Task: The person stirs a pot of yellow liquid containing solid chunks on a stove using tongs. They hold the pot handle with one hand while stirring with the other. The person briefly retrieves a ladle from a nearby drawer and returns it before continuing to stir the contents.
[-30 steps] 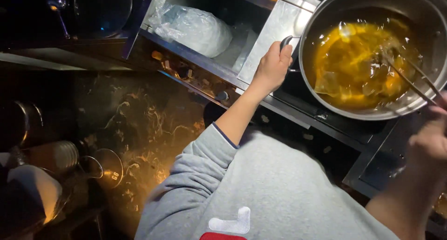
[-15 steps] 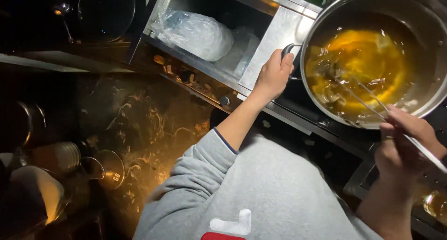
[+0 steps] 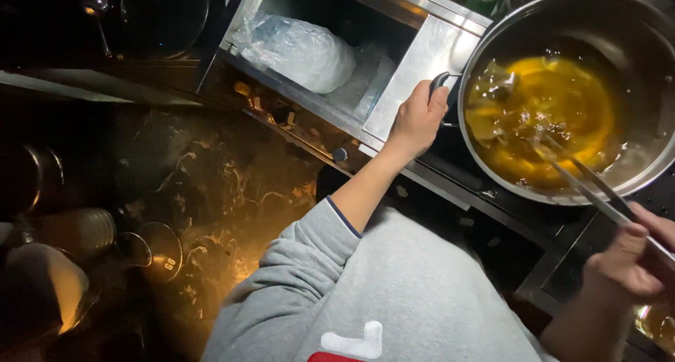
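A large steel pan point(image 3: 633, 31) sits at the upper right, holding amber oil with pieces of food point(image 3: 541, 116) frying in it. My left hand point(image 3: 416, 119) is closed around the pan's dark handle at its left rim. My right hand point(image 3: 633, 260), at the lower right, grips long metal tongs point(image 3: 587, 186) whose tips reach into the oil among the food pieces. My grey sleeve and sweatshirt fill the lower middle of the view.
A steel compartment point(image 3: 422, 60) left of the pan holds a clear plastic bag point(image 3: 302, 53). On the dark left side stand metal cups and a small ladle-like vessel point(image 3: 151, 249). A dark pot and utensil hang at the top left. The stove edge runs under the pan.
The tongs have shifted within the oil and my right hand has dropped lower right. My left hand has stayed on the handle. The view has drifted slightly.
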